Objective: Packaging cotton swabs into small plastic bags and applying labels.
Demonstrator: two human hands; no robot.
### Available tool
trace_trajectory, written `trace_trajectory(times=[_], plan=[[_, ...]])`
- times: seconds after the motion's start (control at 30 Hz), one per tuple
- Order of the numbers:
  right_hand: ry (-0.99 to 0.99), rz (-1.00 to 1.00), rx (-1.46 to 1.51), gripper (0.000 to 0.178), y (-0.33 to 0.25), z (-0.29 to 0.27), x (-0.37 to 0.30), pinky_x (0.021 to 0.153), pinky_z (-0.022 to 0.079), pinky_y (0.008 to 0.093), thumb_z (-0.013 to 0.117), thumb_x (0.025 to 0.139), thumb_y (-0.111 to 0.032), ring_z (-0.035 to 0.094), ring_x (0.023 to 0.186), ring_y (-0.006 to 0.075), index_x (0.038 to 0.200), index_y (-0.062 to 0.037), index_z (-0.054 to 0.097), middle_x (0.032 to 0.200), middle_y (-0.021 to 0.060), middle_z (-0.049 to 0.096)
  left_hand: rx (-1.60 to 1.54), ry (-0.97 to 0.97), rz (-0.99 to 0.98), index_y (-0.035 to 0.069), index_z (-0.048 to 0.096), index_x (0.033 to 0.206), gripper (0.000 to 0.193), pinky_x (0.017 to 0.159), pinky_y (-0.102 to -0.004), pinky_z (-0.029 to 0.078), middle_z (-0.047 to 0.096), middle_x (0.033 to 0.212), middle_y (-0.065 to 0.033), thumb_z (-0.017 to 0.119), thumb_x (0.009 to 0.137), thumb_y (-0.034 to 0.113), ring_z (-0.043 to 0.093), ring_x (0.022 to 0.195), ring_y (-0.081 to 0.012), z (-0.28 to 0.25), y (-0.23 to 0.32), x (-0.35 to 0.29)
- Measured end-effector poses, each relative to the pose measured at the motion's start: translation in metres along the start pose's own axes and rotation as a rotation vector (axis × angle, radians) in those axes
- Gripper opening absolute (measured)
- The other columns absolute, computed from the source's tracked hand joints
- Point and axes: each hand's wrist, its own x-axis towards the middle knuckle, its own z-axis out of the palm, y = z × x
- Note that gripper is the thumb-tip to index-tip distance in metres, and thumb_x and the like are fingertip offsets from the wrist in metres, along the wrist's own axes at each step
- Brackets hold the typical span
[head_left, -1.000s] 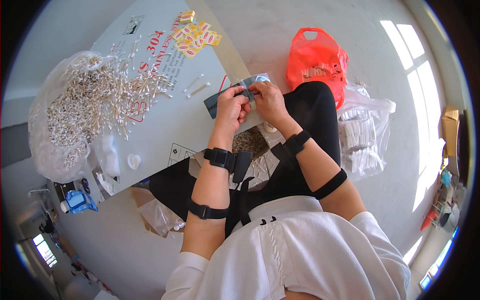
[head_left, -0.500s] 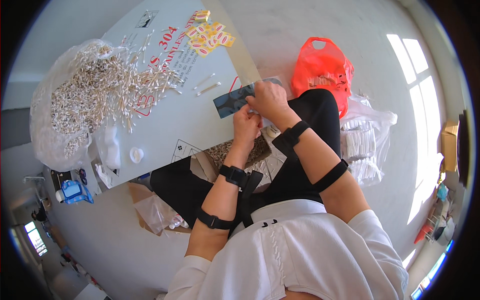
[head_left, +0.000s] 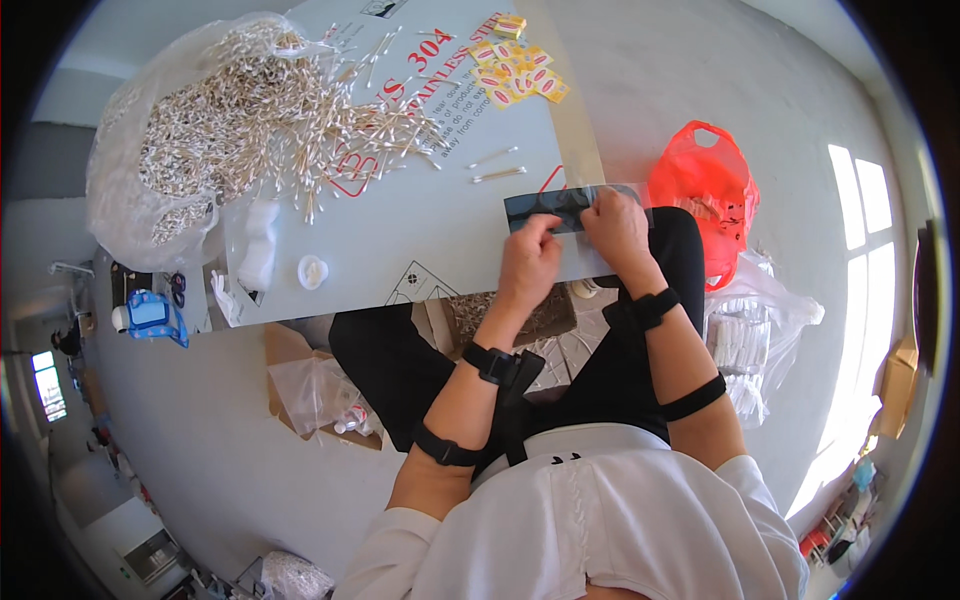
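So, closest in, the wearer's white top (head_left: 560, 500) and black trousers (head_left: 385, 365) are filling the bottom, and an open box (head_left: 562, 322) of what look like swabs is sitting between the legs, partly tucked under the tabletop's (head_left: 400, 235) near edge. Off to the left, a cardboard box (head_left: 284, 372) with clear plastic in it is sitting on the floor.

Both hands are working at the near right corner, just beside each other but not touching. The left hand (head_left: 530, 258) is resting its outstretched index finger on a dark strip (head_left: 570, 200), other fingers curling in. The right hand (head_left: 617, 232) is curling down over the strip's right part; its fingertips are hiding, so I can't tell if it's actually clamping on. The strip is lying flat-ish across that corner, with clear film showing at its right end.

Left along the near edge, a little round white container (head_left: 312, 272) is sitting near a white roll (head_left: 259, 240). Further in, two thin bits, swabs by the look of them (head_left: 498, 174), are lying beyond the strip. A big clear bag (head_left: 110, 190) is spilling a pile of swabs (head_left: 300, 140) from the left edge. Way up by the far right corner, yellow cards (head_left: 520, 72) are lying scattered next to a small yellow box (head_left: 509, 26).
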Motion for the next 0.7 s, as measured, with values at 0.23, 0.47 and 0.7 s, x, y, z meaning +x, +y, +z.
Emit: trace_trajectory(times=[0.23, 0.47, 0.7], plan=[[0.074, 0.001, 0.449, 0.018, -0.006, -0.004, 0.003, 0.064, 0.050, 0.0411, 0.071, 0.075, -0.011, 0.063, 0.067, 0.0333, 0.081, 0.0003, 0.059, 0.070, 0.0145, 0.062, 0.251, 0.450, -0.009, 0.003, 0.063, 0.099, 0.019, 0.077, -0.0361, 0.050, 0.062, 0.091, -0.0126, 0.062, 0.081, 0.004, 0.061, 0.083, -0.0267, -0.116, -0.024, 0.056], [0.286, -0.495, 0.152, 0.029, -0.059, 0.037, 0.041, 0.077, 0.052, 0.0397, 0.073, 0.072, -0.010, 0.060, 0.092, 0.0328, 0.099, -0.0063, 0.062, 0.103, 0.0134, 0.058, 0.927, 0.459, 0.053, 0.010, 0.061, 0.114, 0.041, 0.095, -0.0481, 0.039, 0.054, 0.118, -0.0111, 0.076, 0.076, 0.020, 0.045, 0.116, -0.0332, -0.139, -0.019, 0.104], [0.224, -0.695, 0.263, 0.009, -0.079, 0.068, 0.015, 0.074, 0.050, 0.0364, 0.060, 0.071, -0.004, 0.057, 0.083, 0.0275, 0.080, -0.0052, 0.060, 0.087, 0.0095, 0.054, 0.877, 0.466, 0.189, 0.016, 0.068, 0.106, 0.036, 0.091, -0.0548, 0.037, 0.056, 0.115, -0.0038, 0.079, 0.073, 0.023, 0.045, 0.117, -0.0315, -0.138, -0.053, 0.103]])
